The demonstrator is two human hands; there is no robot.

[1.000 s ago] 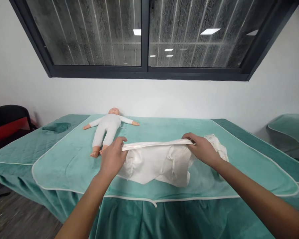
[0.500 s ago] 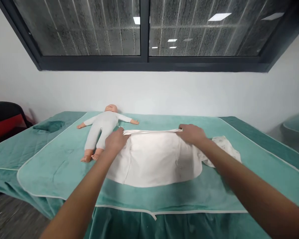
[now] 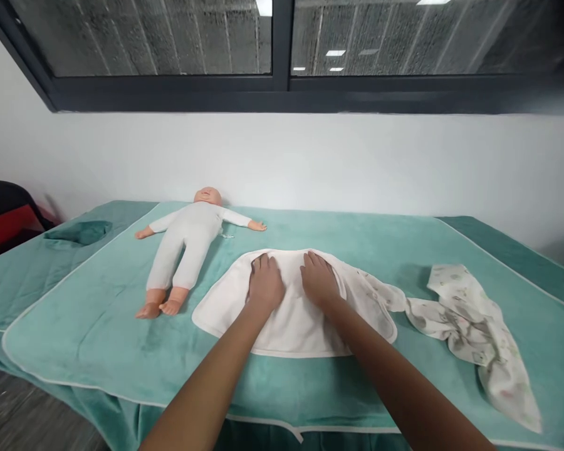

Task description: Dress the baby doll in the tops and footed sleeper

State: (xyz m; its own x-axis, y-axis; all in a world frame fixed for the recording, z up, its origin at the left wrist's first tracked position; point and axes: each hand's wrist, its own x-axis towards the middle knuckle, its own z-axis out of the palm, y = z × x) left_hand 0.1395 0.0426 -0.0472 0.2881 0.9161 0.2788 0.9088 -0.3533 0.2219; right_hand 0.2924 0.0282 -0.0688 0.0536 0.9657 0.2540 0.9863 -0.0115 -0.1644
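Observation:
A white cloth [image 3: 282,332] with a rounded outline lies on the bed in front of me. Its right part is a small-patterned fabric that runs on into a bunched, twisted end [image 3: 479,326]. My left hand [image 3: 266,285] rests on the upper middle of the cloth, fingers spread and reaching to its far edge. Beside it, a little to the right, my right hand [image 3: 318,279] lies on the same cloth with its fingers stretched forward. Some fingertips are partly hidden by folds. To the left, a baby doll [image 3: 188,232] in a white suit lies on its back, arms out.
A teal padded cover [image 3: 98,300] with white piping spreads over the bed. Behind it rises a white wall [image 3: 357,163] under a dark-framed window [image 3: 282,94]. At the far left stands a black and red chair [image 3: 9,219].
Both hands have let go of the cloth's raised far edge and come closer together on top of it. The cloth now lies lower and flatter; more of its patterned end shows at right.

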